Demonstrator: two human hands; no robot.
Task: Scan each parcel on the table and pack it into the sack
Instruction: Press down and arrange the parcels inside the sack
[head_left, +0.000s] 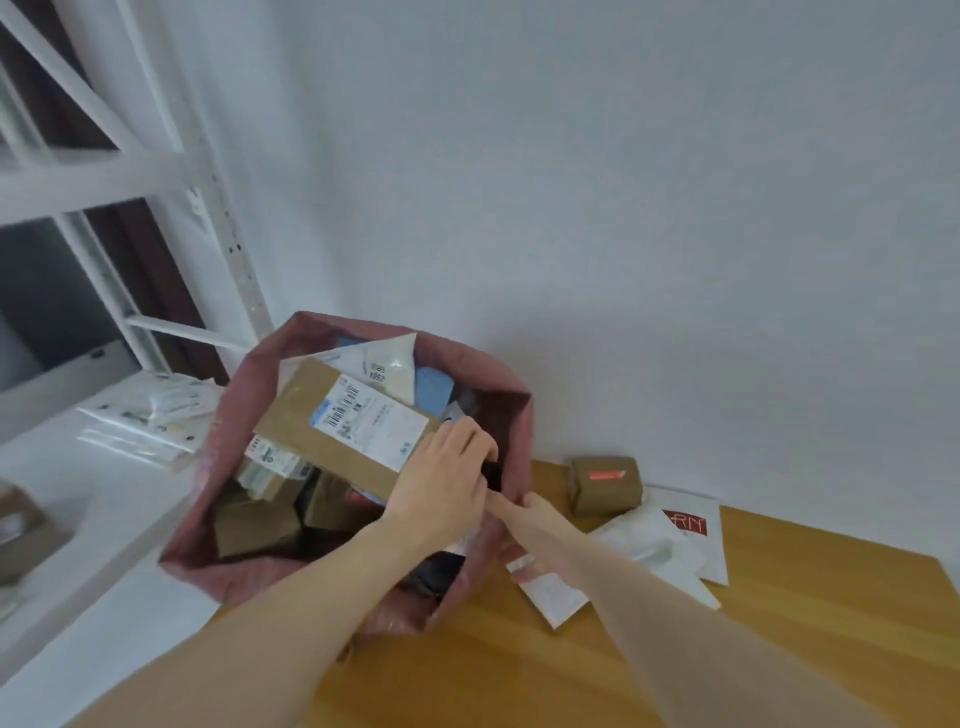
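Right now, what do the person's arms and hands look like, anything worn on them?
Both arms are bare as far as the view shows: no sleeves in sight. The left hand and right hand show no gloves, and no watch or bracelet at the wrists. Rings are too blurred to judge.

The sack is crammed nearly to its rim; a flat brown parcel lies across the top, blocking the way down. Dark gaps show only at the near side. Right of the sack, a small box and white mailers crowd the table's far edge; its near stretch lies bare
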